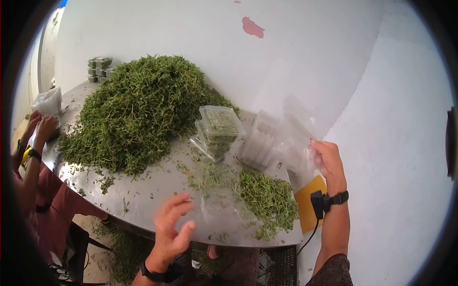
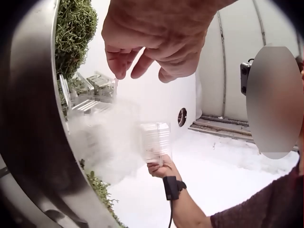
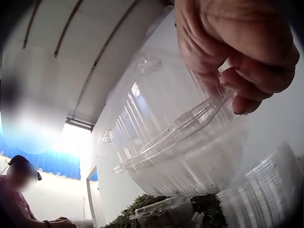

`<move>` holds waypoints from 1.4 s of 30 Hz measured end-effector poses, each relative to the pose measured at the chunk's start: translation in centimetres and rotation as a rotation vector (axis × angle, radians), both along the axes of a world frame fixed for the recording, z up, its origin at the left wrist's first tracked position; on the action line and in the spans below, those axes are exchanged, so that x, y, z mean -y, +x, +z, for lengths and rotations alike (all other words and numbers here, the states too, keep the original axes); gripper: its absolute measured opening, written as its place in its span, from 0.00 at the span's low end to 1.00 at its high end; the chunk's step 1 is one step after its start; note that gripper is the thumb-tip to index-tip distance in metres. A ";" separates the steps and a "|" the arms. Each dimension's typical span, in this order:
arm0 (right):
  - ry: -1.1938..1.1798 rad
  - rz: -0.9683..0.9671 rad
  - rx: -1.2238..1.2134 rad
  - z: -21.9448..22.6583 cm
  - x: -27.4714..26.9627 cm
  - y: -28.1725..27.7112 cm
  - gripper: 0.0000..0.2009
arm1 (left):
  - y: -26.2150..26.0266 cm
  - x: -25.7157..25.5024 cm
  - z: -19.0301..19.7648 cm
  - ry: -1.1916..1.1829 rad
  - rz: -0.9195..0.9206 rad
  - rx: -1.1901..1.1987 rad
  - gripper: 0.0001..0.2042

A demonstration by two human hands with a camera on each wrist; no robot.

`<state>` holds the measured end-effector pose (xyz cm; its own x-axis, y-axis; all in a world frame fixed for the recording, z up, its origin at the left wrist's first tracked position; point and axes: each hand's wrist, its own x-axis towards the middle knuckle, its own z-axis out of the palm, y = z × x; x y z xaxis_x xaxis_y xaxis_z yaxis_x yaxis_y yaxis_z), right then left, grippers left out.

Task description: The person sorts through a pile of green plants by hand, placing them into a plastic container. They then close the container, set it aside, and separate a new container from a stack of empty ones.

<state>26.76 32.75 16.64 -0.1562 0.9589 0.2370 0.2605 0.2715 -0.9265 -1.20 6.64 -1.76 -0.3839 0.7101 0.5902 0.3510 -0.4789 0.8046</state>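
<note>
My right hand [image 1: 329,159] is raised at the right of the table and pinches a clear plastic clamshell container [image 3: 166,137] by its edge. In the right wrist view the container appears empty, its ribbed walls facing the camera. My left hand [image 1: 174,224] hovers over the table's near edge with fingers spread and loosely bent, holding nothing. Between the hands lies a small heap of cut green stems [image 1: 267,202]. A nested stack of clear containers [image 1: 257,143] stands just left of the held one. Beside that stack are containers filled with greens [image 1: 219,126].
A large mound of leafy greens [image 1: 143,105] covers much of the metal table [image 1: 138,190]. Small filled boxes [image 1: 99,69] are stacked at the back left. Another person's hands [image 1: 43,126] work at the left edge. A yellow panel [image 1: 310,200] and black crate [image 1: 284,262] are at the right.
</note>
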 end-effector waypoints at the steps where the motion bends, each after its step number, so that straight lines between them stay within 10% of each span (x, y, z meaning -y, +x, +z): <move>1: 0.004 0.000 0.004 0.0 -1.3 -0.3 0.12 | 0.0 -0.1 -0.1 -0.015 0.003 -0.178 0.21; 9: -0.077 -0.025 -0.101 -0.4 -7.8 -2.8 0.14 | 0.5 -2.0 -1.9 -0.053 -0.035 -0.494 0.28; 42: -0.097 -0.037 -0.076 -2.2 -15.3 -3.6 0.13 | 1.0 -1.1 -2.3 -0.201 -0.157 -0.293 0.30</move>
<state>23.20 48.09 14.43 -0.1052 0.9826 0.1530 0.1969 0.1713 -0.9653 -0.17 7.70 -4.07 -0.0971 0.8593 0.5022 0.5151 -0.3884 0.7641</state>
